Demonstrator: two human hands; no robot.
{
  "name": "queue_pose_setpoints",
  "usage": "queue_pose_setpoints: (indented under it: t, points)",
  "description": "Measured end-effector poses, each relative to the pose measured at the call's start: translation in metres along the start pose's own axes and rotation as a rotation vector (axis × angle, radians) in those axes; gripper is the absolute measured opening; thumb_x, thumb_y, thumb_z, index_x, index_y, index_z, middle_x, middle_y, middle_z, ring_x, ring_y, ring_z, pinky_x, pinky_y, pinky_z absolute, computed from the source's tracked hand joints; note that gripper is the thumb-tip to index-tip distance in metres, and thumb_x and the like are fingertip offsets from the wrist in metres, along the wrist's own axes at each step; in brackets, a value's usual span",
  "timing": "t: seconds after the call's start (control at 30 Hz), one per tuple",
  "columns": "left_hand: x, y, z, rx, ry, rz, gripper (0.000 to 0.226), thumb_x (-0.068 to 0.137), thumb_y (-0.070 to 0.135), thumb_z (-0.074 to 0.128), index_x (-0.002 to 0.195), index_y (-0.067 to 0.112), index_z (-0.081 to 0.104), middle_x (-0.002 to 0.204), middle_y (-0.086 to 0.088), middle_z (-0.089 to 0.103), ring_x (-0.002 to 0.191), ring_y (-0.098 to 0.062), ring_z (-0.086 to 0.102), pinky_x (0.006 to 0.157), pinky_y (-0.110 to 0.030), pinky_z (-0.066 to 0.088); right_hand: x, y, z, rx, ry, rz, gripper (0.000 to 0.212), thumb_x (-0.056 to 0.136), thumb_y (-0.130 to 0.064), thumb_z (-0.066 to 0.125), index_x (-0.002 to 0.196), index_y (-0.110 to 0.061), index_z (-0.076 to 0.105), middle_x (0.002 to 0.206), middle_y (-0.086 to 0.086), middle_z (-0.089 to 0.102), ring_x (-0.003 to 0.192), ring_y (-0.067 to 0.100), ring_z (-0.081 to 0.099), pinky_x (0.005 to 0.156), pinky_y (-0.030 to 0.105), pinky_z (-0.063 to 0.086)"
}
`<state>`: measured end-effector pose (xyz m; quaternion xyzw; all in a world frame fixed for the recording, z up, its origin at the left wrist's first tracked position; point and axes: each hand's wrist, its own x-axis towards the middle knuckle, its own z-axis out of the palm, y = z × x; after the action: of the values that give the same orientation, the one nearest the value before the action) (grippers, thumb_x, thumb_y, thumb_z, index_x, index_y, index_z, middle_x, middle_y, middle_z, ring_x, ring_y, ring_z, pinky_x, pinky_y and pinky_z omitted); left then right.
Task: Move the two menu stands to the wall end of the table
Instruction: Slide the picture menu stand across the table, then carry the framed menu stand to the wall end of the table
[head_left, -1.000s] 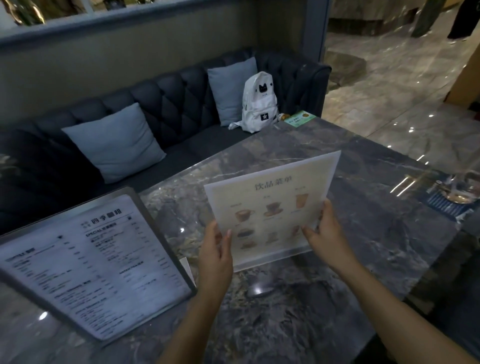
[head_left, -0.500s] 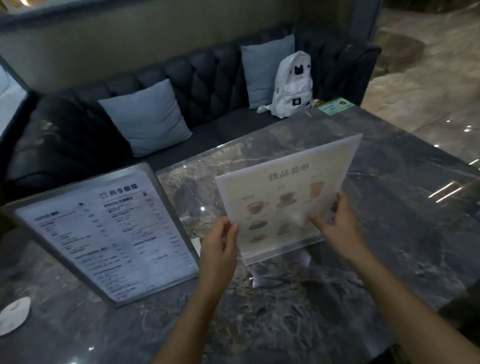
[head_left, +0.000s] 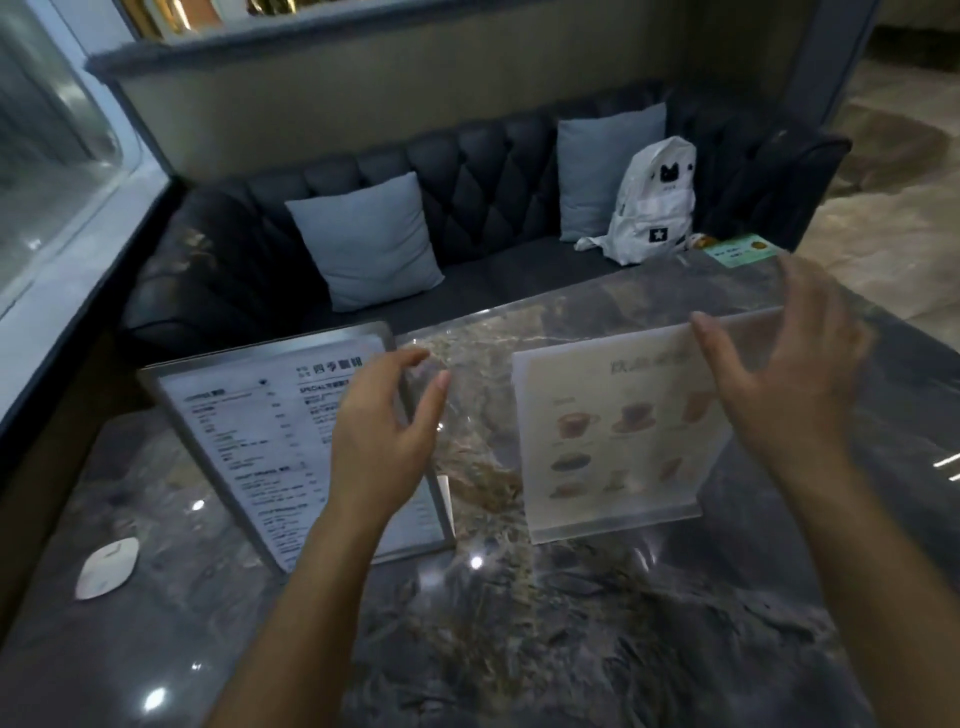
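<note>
Both hands are empty right now, fingers spread. The left hand (head_left: 387, 431) hovers in front of the framed menu stand (head_left: 270, 431) at centre-left. The right hand (head_left: 784, 384) is just off the top edge of the clear drinks menu stand (head_left: 608, 436), which sits right of centre on the marble worktop (head_left: 571, 623). I'd grab each by its side edges, lift rather than drag, and set both down toward the left end.

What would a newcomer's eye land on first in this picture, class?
Two open hands, left hand and right hand, hover over a marble table. Between them stands the drinks menu, upright and unheld; the framed menu leans at left. Behind, a white backpack sits on the dark sofa.
</note>
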<state>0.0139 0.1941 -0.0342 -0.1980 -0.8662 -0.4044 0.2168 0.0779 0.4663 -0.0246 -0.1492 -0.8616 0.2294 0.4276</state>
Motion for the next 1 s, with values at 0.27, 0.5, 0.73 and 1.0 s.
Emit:
queue_pose_setpoints:
  t: [0.27, 0.5, 0.73, 1.0]
  points:
    - [0.024, -0.039, -0.073, 0.242, 0.056, -0.019, 0.039, 0.086, 0.030, 0.058, 0.119, 0.009, 0.053, 0.114, -0.012, 0.059, 0.108, -0.023, 0.051, 0.092, -0.029, 0.034, 0.006, -0.089, 0.026, -0.089, -0.112, -0.260, 0.044, 0.084, -0.034, 0.056, 0.117, -0.005, 0.053, 0.121, 0.019, 0.057, 0.113, 0.033, 0.050, 0.092, 0.045, 0.027]
    - [0.023, -0.089, -0.125, 0.347, 0.063, -0.130, 0.041, 0.085, 0.027, 0.060, 0.120, 0.008, 0.053, 0.120, -0.018, 0.054, 0.114, -0.031, 0.047, 0.097, -0.041, 0.038, -0.007, -0.170, 0.077, -0.021, -0.269, -0.354, 0.039, 0.083, -0.029, 0.059, 0.112, -0.003, 0.056, 0.116, 0.019, 0.059, 0.104, 0.034, 0.054, 0.085, 0.043, 0.028]
    - [0.019, -0.130, -0.144, 0.381, 0.016, -0.170, 0.048, 0.085, 0.032, 0.059, 0.127, 0.011, 0.048, 0.140, -0.019, 0.040, 0.130, -0.031, 0.033, 0.107, -0.042, 0.030, -0.030, -0.206, 0.141, -0.053, -0.483, -0.344, 0.046, 0.088, -0.031, 0.053, 0.126, -0.007, 0.045, 0.131, 0.015, 0.047, 0.117, 0.030, 0.044, 0.089, 0.037, 0.022]
    - [0.011, -0.161, -0.136, -0.075, -0.001, -0.267, 0.058, 0.087, 0.032, 0.058, 0.137, 0.029, 0.029, 0.132, 0.001, 0.049, 0.115, -0.009, 0.050, 0.094, -0.026, 0.041, -0.046, -0.194, 0.165, 0.235, -0.470, -0.159, 0.046, 0.087, -0.024, 0.056, 0.128, -0.009, 0.042, 0.128, 0.014, 0.046, 0.113, 0.027, 0.045, 0.093, 0.035, 0.035]
